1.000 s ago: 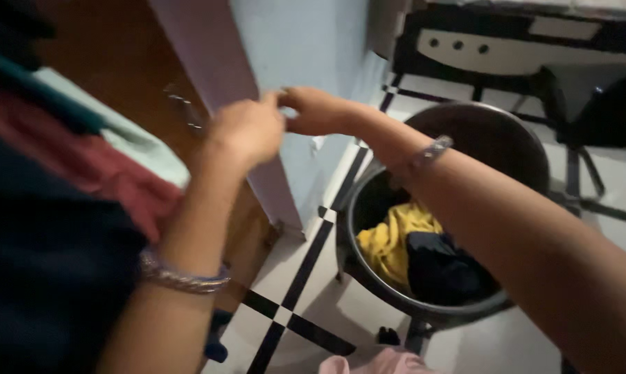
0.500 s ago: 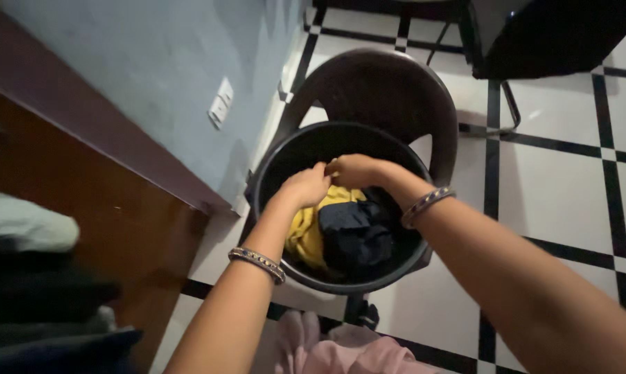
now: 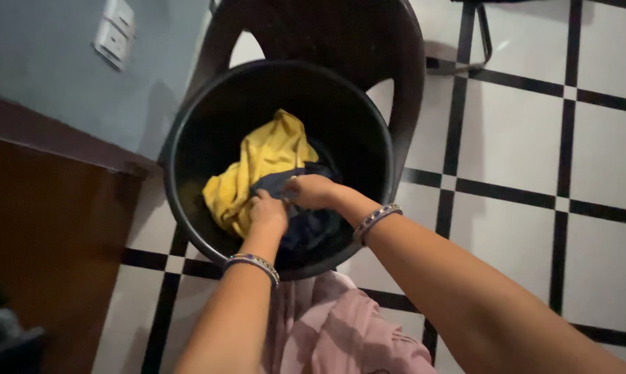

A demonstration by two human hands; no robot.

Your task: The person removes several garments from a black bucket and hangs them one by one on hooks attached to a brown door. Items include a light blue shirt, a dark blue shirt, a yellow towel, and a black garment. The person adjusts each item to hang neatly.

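A black round tub (image 3: 188,118) stands on a dark plastic chair (image 3: 368,41). Inside it lie a crumpled yellow cloth (image 3: 264,163) and a dark navy cloth (image 3: 313,225). Both my hands are down in the tub. My left hand (image 3: 268,213) is closed on the edge of the navy cloth where it meets the yellow one. My right hand (image 3: 311,192) pinches the same navy cloth just beside it. Each wrist wears a metal bangle.
A pale blue wall with a white switch plate (image 3: 115,31) is at the upper left. A brown wooden panel (image 3: 42,228) stands at the left. The floor is white tile with black lines (image 3: 521,194). Pink fabric (image 3: 340,325) hangs below the tub.
My hands came down from the wall edge into the tub and closed on the navy cloth. The view tilted down over the tub.
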